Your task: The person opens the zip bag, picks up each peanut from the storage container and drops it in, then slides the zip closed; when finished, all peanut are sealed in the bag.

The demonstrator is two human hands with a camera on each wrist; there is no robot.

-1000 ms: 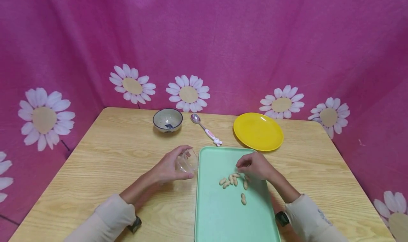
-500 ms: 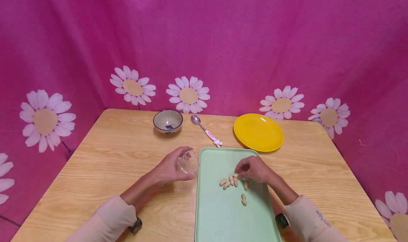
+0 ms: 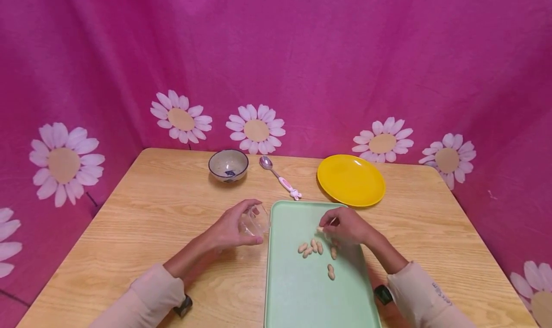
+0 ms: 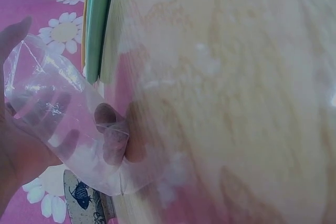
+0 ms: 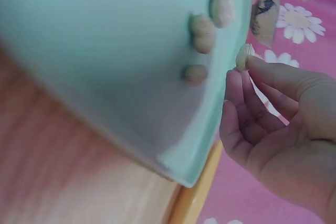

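Observation:
My left hand (image 3: 228, 228) grips a clear cup (image 3: 254, 221) just off the left edge of a pale green tray (image 3: 310, 299). The cup is tilted, its mouth toward the tray; in the left wrist view, fingers show through the wall of the clear cup (image 4: 65, 111). Over the tray's upper right part, my right hand (image 3: 348, 228) pinches a peanut (image 3: 320, 229) between thumb and fingertips. The right wrist view shows this unshelled peanut (image 5: 244, 57) raised off the tray. Several more peanuts (image 3: 319, 247) lie on the tray below the right hand, and one peanut (image 3: 330, 272) sits apart, nearer me.
Beyond the tray stand a small patterned bowl (image 3: 228, 166), a spoon (image 3: 284, 183) with a rabbit-shaped handle end, and a yellow plate (image 3: 351, 180). All rest on a wooden table (image 3: 172, 189). A pink flowered curtain (image 3: 302, 69) encloses the table's back and sides.
My right hand has moved down to the peanut group, taken a peanut and lifted it slightly. The left hand with the cup has hardly moved.

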